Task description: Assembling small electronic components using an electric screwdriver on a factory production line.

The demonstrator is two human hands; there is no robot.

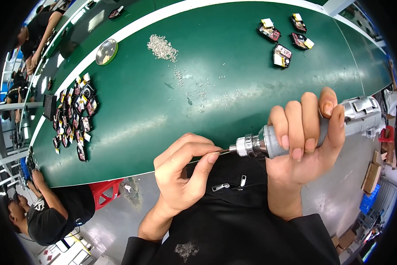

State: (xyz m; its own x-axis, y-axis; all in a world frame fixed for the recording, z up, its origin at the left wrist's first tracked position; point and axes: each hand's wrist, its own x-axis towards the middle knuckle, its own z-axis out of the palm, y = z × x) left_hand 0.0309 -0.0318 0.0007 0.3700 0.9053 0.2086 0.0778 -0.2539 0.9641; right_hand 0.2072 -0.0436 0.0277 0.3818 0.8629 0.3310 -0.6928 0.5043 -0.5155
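"Screwdriver, powered, grey and silver, one. Position against the green table?"

"Held above the table's near edge, right of its middle, roughly level, its thin bit pointing left."

"Remaining entries, left to right, please."

"Co-worker, one, black shirt, beside the table's near left corner. Small black cases, a crowded group with white and yellow tabs, on the table's left end. Stool, one, red, just off the table's near edge. Round dish, one, green-rimmed, shiny inside, at the table's far left edge. Heap of small silvery pieces, on the far half of the table; loose pieces trail toward the table's middle."

"Left hand?"

"Over the table's near edge. Thumb and forefinger pinched together at the tip of the bit, other fingers curled. Whether a tiny piece sits between them, cannot tell."

"And further right?"

"Four black cases, similar kind, spaced apart on the table's far right part. Right hand, over the table's near edge: fingers wrapped snugly round the screwdriver's grey body. Cardboard boxes, brown, on the floor to the right of the table."
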